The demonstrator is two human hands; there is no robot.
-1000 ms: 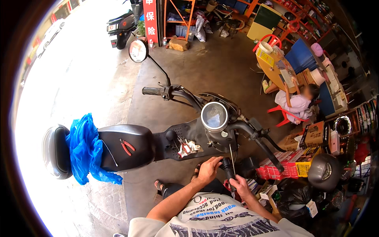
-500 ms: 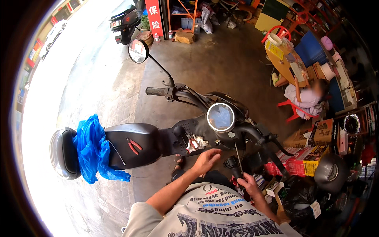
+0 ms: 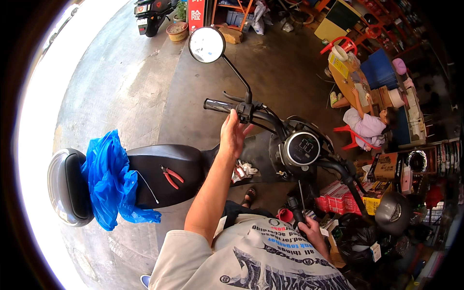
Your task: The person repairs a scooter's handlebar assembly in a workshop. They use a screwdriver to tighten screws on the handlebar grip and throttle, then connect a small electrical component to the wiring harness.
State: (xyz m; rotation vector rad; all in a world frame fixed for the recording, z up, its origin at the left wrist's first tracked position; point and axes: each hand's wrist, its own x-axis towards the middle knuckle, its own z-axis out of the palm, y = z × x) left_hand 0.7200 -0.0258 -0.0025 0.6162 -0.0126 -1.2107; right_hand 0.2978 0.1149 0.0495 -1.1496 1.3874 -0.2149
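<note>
Okay, we're alongside the electric scooter (image 3: pixel 267 153), its front pointing to our right. Our left hand (image 3: pixel 233 137) is open, reaching across, fingertips up at the inner end of the far grip (image 3: pixel 217 105), by the switch housing (image 3: pixel 245 112). Contact there: can't tell. Our right hand (image 3: pixel 314 229) is closed around the lower end of a black handlebar grip (image 3: pixel 296 210), just in front of our shirt (image 3: pixel 261 246). A slim metal shaft (image 3: pixel 302 193) runs up alongside it; we can't tell if that's in the fist too. Round dash display (image 3: pixel 302 148) is lit, between the two grips. Mirror (image 3: pixel 207 45) stands on its stalk past the far grip.

On the seat (image 3: pixel 164 153): red-handled pliers (image 3: pixel 166 173) toward the front edge, thin cable (image 3: pixel 147 187) slanting down to the near edge, blue plastic bag (image 3: pixel 108 179) draped over the rear end and hanging past the near edge. White gloves (image 3: pixel 247 169) on the footboard, partly behind our left forearm. Off right: cardboard boxes (image 3: pixel 386 166), black bin bag (image 3: pixel 355 237), and a seated person (image 3: pixel 363 123) at a table's (image 3: pixel 340 79) near edge.
</note>
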